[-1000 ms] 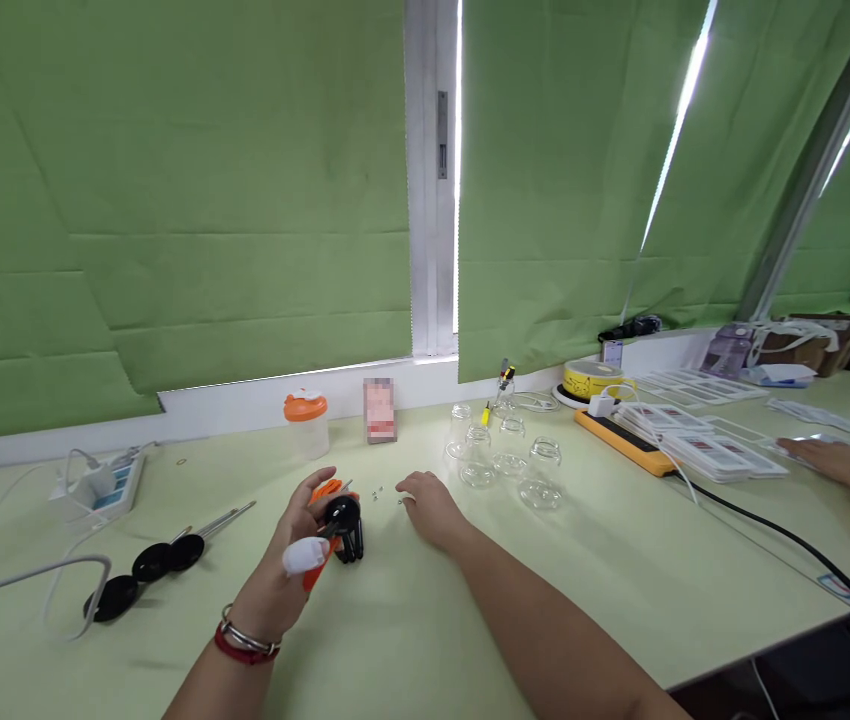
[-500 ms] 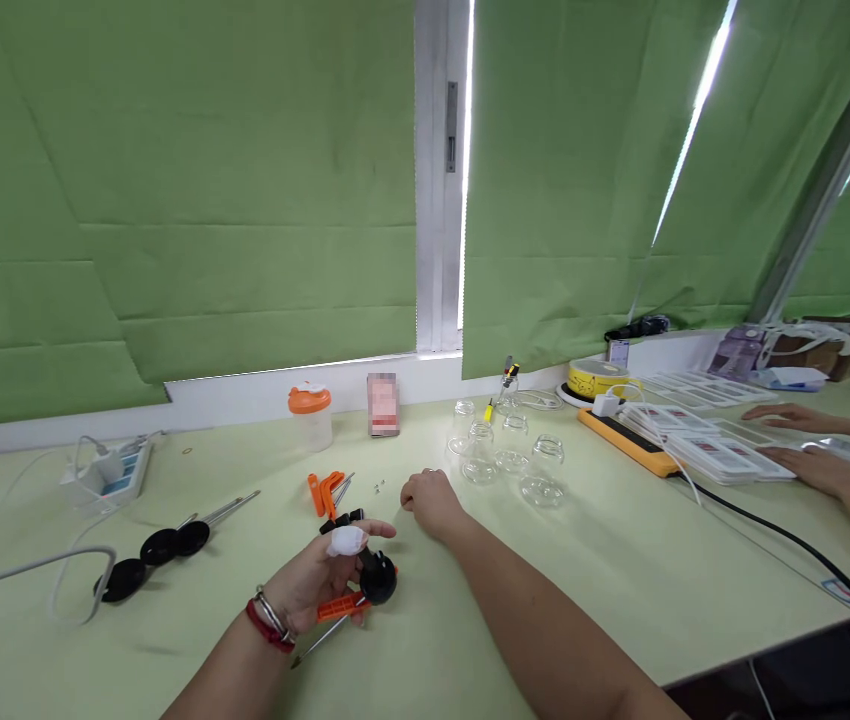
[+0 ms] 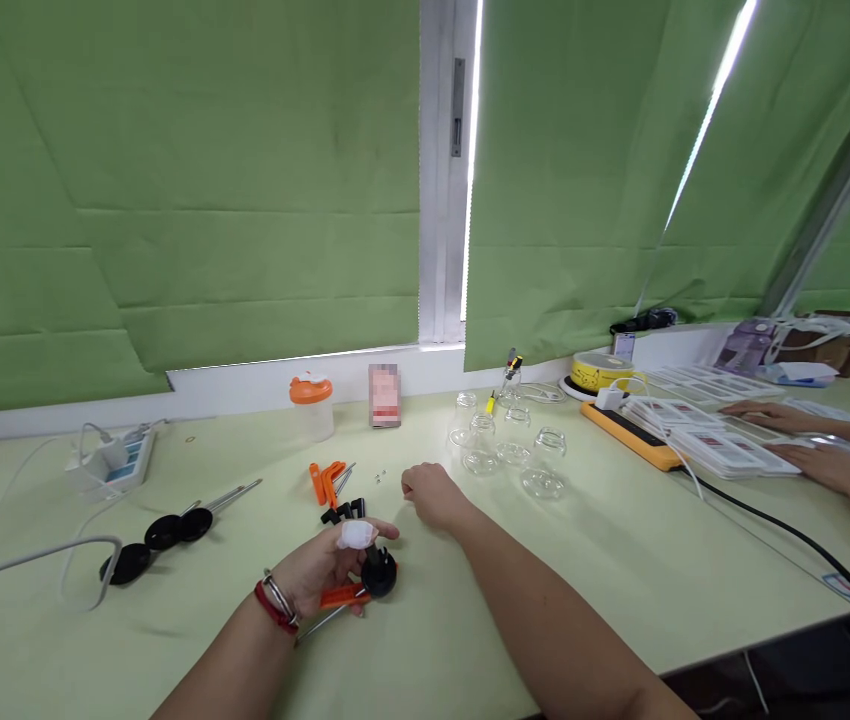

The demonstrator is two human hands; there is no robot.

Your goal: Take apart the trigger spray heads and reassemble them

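My left hand, a white wrap on its thumb, is closed around a black round part with a stem. An orange handle and a thin metal rod show below the palm. My right hand rests on the table with its fingers curled in; whatever they may hold is hidden. Just left of it lie several tiny screws. Orange handles with metal rods and small black pieces lie beyond my left hand. Black discs with metal shafts are at the left.
Upturned glass jars stand right of my right hand. A lidded plastic cup and a pink-and-grey box stand near the wall. An orange power strip and another person's hands over white trays are at the right.
The view has tilted and shifted slightly. Both my hands keep nearly the same place and pose. The other person's far hand has moved a little to the left.
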